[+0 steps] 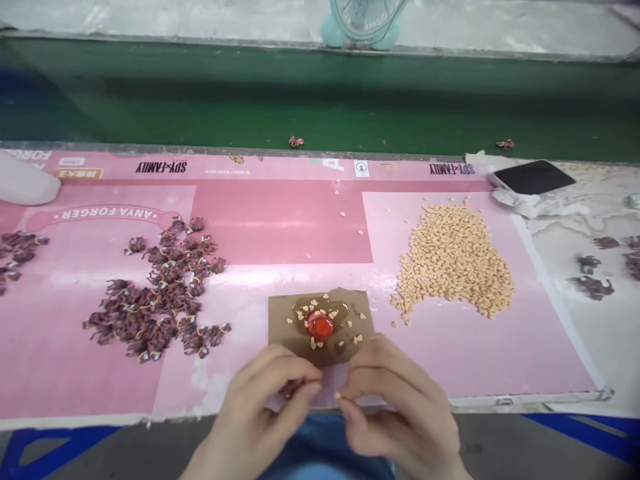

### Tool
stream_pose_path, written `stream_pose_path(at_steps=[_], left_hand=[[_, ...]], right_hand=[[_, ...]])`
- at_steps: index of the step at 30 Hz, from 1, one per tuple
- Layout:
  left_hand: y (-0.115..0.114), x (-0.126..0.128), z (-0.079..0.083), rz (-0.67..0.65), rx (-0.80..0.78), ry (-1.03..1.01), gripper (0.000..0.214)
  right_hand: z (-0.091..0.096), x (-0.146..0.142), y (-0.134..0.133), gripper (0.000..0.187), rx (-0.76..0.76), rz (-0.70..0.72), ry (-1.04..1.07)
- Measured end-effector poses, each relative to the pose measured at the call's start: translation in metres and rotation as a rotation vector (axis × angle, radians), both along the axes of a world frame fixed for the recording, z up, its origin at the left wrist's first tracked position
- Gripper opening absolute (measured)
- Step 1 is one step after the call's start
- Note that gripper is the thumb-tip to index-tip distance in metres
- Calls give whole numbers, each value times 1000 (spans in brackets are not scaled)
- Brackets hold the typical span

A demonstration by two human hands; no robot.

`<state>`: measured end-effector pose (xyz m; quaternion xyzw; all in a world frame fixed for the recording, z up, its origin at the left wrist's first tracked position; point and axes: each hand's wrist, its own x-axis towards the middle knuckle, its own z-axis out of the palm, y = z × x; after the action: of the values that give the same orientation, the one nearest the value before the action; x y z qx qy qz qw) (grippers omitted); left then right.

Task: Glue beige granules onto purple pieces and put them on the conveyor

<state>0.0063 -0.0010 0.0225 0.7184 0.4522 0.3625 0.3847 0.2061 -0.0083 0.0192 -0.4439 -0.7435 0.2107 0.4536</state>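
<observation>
My left hand (273, 403) is closed around a small dark reddish-brown figurine piece (290, 389), mostly hidden by the fingers. Thumb and forefinger of my right hand (395, 407) pinch a tiny beige piece (339, 396). A small gap separates the two hands at the table's front edge. Just beyond them lies a brown card (280, 307) with a glossy wet patch, a round red cap-like piece (320, 325) and several beige bits on it. Left of the card is a heap of dark brown figurine pieces (170, 287), many with a thin yellow band. To the right is a pile of beige pieces (450, 260).
A pink printed mat (280, 220) covers the table. On the right, a black phone (535, 177) rests on crumpled paper, with more brown pieces (593, 287) nearby. Behind runs a green belt (200, 100); a fan (367, 17) stands beyond. A white object (25, 180) is at far left.
</observation>
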Motion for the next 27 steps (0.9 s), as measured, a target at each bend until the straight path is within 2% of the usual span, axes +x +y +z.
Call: stream_pose_path(at_steps=[4,12,19,27], left_hand=[[-5,8,0,-34,29,-9,16],[-8,0,-2,-102,98,76,15],[-8,-1,-6,-49,179,114,19],[-7,1,-8,-37,142,117,19]], right_hand=[[-1,-23,-1,16,-4,21,26],[-3,-18,-4,15,-2,0,-61],[-7,-21,-4,14,-43,15,-40],[-14,-28,-5,14,-5,-74,-45]])
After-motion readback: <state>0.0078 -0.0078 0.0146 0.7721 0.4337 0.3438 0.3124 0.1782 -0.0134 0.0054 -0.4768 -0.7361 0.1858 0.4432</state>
